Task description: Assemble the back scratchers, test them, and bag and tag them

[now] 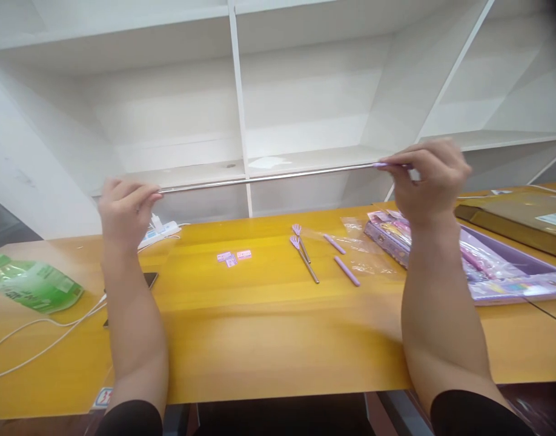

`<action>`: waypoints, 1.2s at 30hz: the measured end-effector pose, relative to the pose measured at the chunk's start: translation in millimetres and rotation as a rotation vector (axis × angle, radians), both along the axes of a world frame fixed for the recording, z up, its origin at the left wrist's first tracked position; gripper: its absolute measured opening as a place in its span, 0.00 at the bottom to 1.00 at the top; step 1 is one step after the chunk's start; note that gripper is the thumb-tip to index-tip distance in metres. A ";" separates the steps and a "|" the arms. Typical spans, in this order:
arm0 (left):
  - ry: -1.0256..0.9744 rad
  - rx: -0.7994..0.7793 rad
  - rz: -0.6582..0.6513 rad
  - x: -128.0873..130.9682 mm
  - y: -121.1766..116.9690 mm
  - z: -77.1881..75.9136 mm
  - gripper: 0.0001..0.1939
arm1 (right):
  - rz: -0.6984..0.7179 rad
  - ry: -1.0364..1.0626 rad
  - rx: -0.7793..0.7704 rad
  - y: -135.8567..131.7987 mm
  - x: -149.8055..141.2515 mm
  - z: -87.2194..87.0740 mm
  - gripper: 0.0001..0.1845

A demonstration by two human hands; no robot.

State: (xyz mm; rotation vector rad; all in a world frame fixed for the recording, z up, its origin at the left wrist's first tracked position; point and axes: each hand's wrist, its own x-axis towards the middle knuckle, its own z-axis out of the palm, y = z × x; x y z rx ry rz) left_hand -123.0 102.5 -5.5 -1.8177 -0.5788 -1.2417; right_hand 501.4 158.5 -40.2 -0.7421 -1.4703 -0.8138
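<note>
A long thin metal rod (269,177), stretched out like a telescopic stick, spans the air above the table between my hands. My left hand (126,209) pinches its left end. The purple right end sits between the fingertips of my right hand (430,175), which is slightly blurred. Below on the table lie two small back scratchers (305,251) with purple hand-shaped heads and metal shafts. Beside them are two purple tubes (347,270), one nearer and one farther. Several small pink and purple labels (231,259) lie to the left of these.
On the right, a purple box (527,257) holds packaged items, with clear plastic wrapping (369,260) beside it and a brown package (518,218) behind. At left are a green bottle (37,284) on its side, white cables, a phone and a power strip (162,233). White shelves (305,91) stand behind.
</note>
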 end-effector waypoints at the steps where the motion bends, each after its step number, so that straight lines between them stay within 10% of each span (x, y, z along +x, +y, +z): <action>1: -0.022 0.013 0.001 -10.9 0.8 0.7 0.14 | -0.069 0.097 -0.049 7.7 15.6 3.2 0.25; 6: -0.047 -0.069 0.016 -25.7 -0.8 -1.0 0.18 | -0.317 0.354 -0.230 33.1 65.0 14.7 0.33; 17: -0.189 0.003 0.217 4.5 -14.5 -2.6 0.15 | 0.023 0.469 -0.329 14.3 58.2 0.7 0.13; 31: -0.277 -0.009 0.160 3.0 -16.2 -1.7 0.20 | -0.116 0.577 -0.426 19.9 52.2 7.8 0.18; 36: -0.329 -0.158 0.292 25.3 -36.3 0.1 0.15 | -0.071 0.301 -0.279 -2.8 41.5 -6.6 0.12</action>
